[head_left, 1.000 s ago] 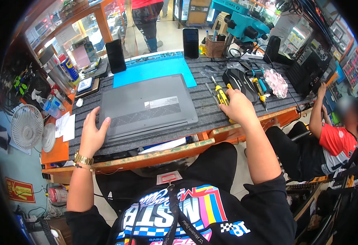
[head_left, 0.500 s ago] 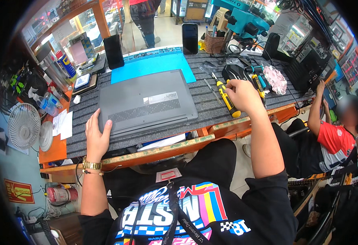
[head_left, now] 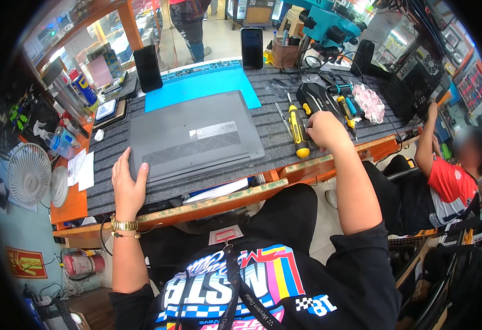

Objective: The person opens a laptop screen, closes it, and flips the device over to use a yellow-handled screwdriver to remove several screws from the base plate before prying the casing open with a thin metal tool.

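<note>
A grey laptop lies closed and underside up on the ribbed grey mat. My left hand rests at its front left corner, thumb apart from the fingers. To the laptop's right is a yellow and black screwdriver, its handle end toward me. Just right of that handle, my right hand is down on the mat with fingers curled; their tips are partly hidden, and what they hold, if anything, does not show. Beyond it lie a black tool or case and a second yellow and black tool.
A blue mat is behind the laptop, with two phones upright near it. Crumpled pink paper, a computer tower and a teal microscope stand right. A white fan is left; a person sits right.
The screwdriver has turned, its handle end swinging left toward the laptop. My right hand has moved from atop it to its right side, slightly nearer me. The left hand stays at the laptop corner.
</note>
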Demonstrator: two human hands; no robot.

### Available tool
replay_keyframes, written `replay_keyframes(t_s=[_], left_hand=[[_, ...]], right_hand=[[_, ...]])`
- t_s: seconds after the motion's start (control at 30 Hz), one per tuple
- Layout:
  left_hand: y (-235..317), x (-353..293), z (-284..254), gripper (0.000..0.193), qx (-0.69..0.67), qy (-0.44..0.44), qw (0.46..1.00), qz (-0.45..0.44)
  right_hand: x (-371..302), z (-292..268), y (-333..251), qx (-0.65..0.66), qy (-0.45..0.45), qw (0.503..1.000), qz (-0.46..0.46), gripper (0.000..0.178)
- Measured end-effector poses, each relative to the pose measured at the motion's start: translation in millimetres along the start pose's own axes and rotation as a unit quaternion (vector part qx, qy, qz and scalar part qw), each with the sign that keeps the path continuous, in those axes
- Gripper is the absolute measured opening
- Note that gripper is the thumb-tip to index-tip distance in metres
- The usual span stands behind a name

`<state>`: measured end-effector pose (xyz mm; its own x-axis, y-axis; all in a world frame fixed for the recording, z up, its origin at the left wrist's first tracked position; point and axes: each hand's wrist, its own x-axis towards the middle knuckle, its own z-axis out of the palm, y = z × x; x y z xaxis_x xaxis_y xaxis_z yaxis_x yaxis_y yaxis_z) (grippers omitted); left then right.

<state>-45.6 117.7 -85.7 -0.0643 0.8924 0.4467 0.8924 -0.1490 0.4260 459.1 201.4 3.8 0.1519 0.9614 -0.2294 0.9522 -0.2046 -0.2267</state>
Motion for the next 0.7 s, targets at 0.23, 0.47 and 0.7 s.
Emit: replay_keyframes(t_s=[0.23,0.47,0.7], left_hand=[[1.5,0.6,-1.4,0.063,-0.007,-0.001,1.000,-0.006],[-7.1,-4.1,-2.4,0.066,-0.017,0.032,0.999,0.004],[-2.6,22.3,-8.6,0.076,0.012,-0.029,0.996,-0.085]], right_hand=[[5.7,14.4,-6.6,-0.150,0.125,0.980,-0.041,0.019],[-26.0,-18.0,-6.6,-0.149,0.124,0.979,-0.058,0.018],[-22.3,7.5,0.3,0.447,-0.001,0.845,-0.295,0.004]])
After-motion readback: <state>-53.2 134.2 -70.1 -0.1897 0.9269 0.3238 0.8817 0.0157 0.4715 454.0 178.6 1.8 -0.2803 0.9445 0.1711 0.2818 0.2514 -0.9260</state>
